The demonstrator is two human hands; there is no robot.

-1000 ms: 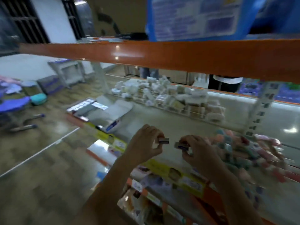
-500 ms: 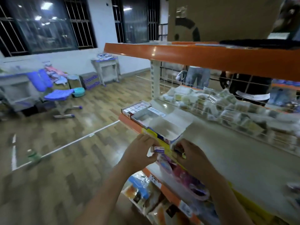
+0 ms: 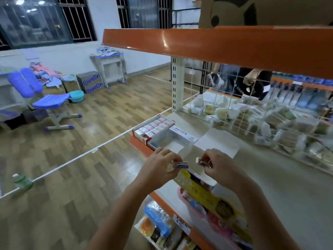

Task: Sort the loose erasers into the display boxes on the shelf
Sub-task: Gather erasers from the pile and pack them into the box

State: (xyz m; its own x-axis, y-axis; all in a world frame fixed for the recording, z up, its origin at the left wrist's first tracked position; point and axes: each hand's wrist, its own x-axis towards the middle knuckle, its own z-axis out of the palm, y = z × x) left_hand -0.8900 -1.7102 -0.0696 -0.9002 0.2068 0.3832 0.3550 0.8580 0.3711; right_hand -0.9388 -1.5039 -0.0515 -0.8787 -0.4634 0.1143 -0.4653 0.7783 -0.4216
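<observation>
My left hand (image 3: 158, 168) pinches a small white eraser with a blue sleeve (image 3: 181, 165) over the shelf's front edge. My right hand (image 3: 219, 167) pinches another small eraser (image 3: 199, 161), its white end pointing left. Beyond both hands, at the shelf's left end, stands a red display box (image 3: 144, 137) filled with rows of wrapped erasers. Beside it lies an open white display box (image 3: 175, 137), nearly empty, with its lid flap spread on the shelf. Both hands hover just in front of this open box.
The cream shelf board (image 3: 281, 177) stretches right; a wire basket (image 3: 252, 120) of packaged goods lines its back. An orange upper shelf (image 3: 216, 44) hangs overhead. Below are packaged items (image 3: 158, 222). A purple chair (image 3: 52, 103) stands on the wood floor at left.
The view swung left from the pile of loose erasers to the display boxes. Both hands, each still pinching an eraser, came along and now hover in front of the open white box.
</observation>
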